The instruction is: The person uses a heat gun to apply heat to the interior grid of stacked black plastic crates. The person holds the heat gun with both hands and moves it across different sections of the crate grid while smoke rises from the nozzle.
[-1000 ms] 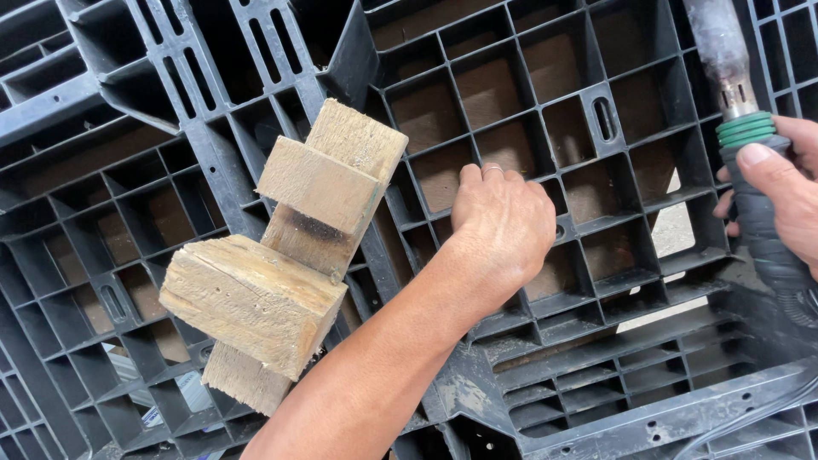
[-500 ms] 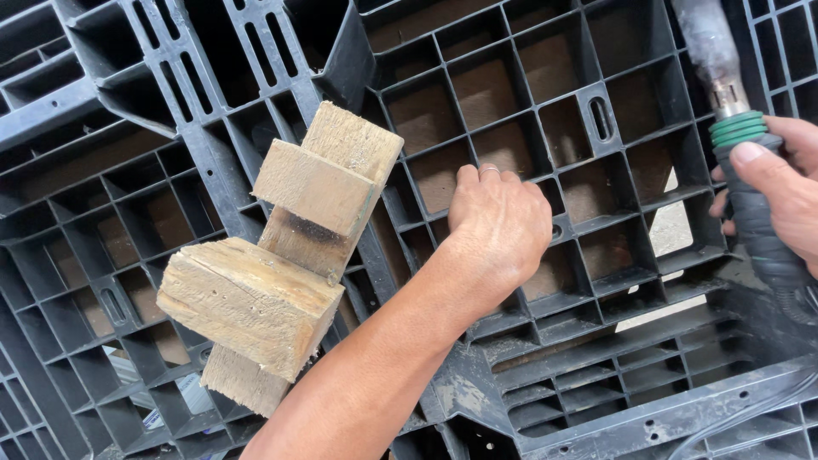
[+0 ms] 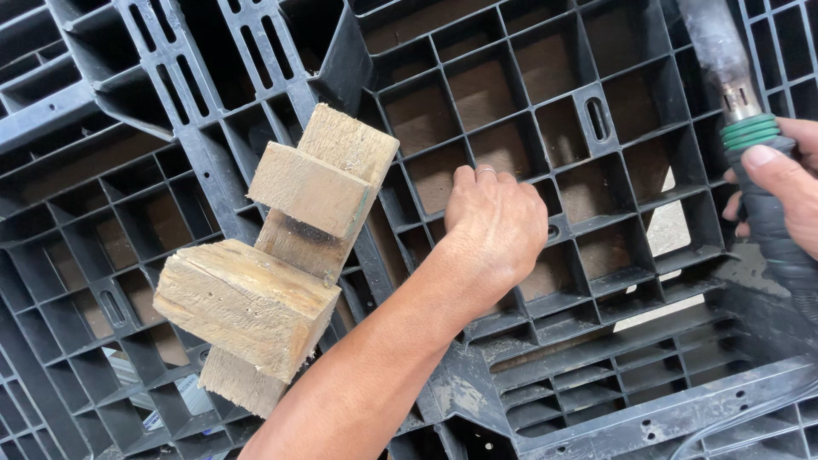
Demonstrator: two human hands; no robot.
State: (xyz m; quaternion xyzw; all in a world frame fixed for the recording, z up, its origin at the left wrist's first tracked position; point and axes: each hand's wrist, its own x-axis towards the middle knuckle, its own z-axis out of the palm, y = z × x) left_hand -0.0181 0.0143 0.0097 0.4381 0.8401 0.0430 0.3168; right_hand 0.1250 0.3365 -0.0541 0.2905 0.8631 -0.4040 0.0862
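- Left hand (image 3: 494, 226): reaches in from the lower edge of the view, forearm running up and to the right. It lies back-up against the black plastic pallet (image 3: 613, 77), fingers curled over one of the grid ribs and gripping it. A thin ring shows on one finger.
- Right hand (image 3: 788, 200): at the right edge, only partly in frame. It is wrapped around the dark handle of a hand tool (image 3: 754, 162), thumb pressed just below the green collar.
- Hand tool: grey metal nozzle rising up and to the left from the green banded collar, black grip and a hose or cable trailing down the right edge. Its tip is blurred and cut off by the top of the frame, so the kind of tool is uncertain; it may be a heat gun.
- Black plastic pallet: fills almost the whole view, ribbed underside facing the camera, with square cells and slotted openings. It sits directly under the left hand and just left of the right hand and the tool.
- Wooden block assembly (image 3: 290, 255): rough, pale timber pieces joined in a stepped shape, propped against the pallet left of the left hand and just above the forearm. Neither hand touches it.
- Background: pale ground shows through a few open cells at lower left and centre right.
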